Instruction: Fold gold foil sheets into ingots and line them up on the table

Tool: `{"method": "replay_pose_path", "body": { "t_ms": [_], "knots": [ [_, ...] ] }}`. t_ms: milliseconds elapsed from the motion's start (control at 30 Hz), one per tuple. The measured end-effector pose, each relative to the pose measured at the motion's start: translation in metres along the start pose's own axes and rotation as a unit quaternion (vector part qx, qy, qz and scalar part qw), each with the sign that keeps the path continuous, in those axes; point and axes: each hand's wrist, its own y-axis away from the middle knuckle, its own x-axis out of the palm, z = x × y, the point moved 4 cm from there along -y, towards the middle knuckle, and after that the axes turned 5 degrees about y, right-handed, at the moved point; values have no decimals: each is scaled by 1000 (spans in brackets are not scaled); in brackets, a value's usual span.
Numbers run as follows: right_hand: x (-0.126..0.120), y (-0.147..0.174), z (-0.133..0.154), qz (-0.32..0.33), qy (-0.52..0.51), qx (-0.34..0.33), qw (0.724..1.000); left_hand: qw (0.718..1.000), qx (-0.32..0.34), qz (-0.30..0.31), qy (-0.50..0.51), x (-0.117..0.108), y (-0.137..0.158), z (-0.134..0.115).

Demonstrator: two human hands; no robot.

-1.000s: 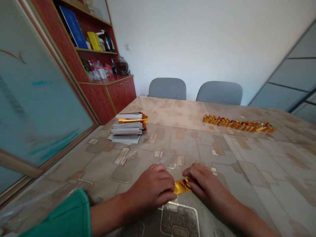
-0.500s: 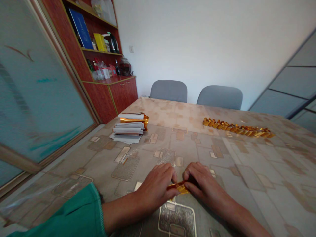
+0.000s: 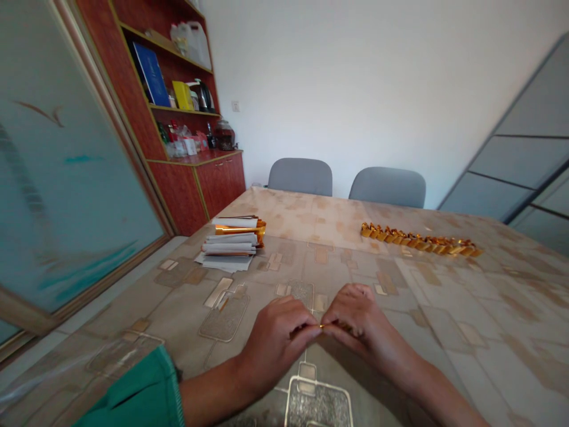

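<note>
Between my two hands is a piece of gold foil paper [image 3: 322, 326], mostly hidden by the fingers. My left hand [image 3: 280, 332] pinches its left end, thumb tip nearly meeting the other thumb. My right hand [image 3: 360, 320] is closed on the right end, with a bit of gold showing under the curled fingers. To the far left lies a stack of folded paper sheets [image 3: 229, 244], grey-white outside with gold foil at the fold. A row of folded gold foil pieces [image 3: 418, 240] stretches across the table at the right.
A patterned tablecloth [image 3: 249, 367] covers the table. Two grey chairs [image 3: 300, 176] stand along its far side by the white wall. A red-brown cabinet [image 3: 195, 184] with bottles and a kettle rises at the back left, beside a frosted glass door [image 3: 66, 178].
My hands have drawn closer together on the gold foil paper, thumbs now almost touching, and less of the foil shows. The view has tilted up slightly.
</note>
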Motion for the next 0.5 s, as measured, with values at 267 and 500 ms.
{"method": "replay_pose_path", "body": {
  "t_ms": [267,500],
  "knots": [
    [-28,20,-60,-100,-208,179,956,998,-33,-25,40,-4,-2,2],
    [-17,27,-46,-138,-353,262,888,916,-254,-94,296,0,-6,22]
  ]
}}
